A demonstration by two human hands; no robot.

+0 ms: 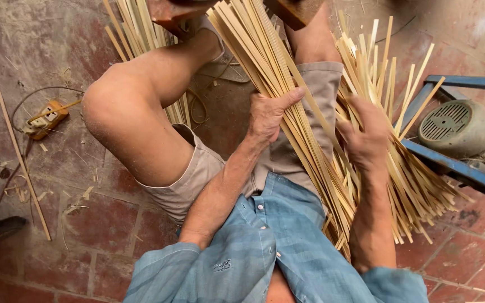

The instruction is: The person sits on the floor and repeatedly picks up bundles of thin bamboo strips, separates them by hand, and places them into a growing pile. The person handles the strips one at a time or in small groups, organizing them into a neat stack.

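A long bundle of pale split bamboo strips (265,62) runs across my right thigh from the top centre down toward my waist. My left hand (268,115) is clasped around the bundle's left side, thumb over the strips. My right hand (366,137), blurred with motion, reaches into a looser fan of bamboo strips (405,168) lying to the right, its fingers closing among them. I sit with bare knees in beige shorts and a blue shirt.
More strips (136,28) lie behind my left knee. A blue metal frame (450,165) with a grey motor (458,126) stands at the right. An orange power strip (46,119) with a cable and a single long bamboo strip (15,143) lie on the red brick floor at left.
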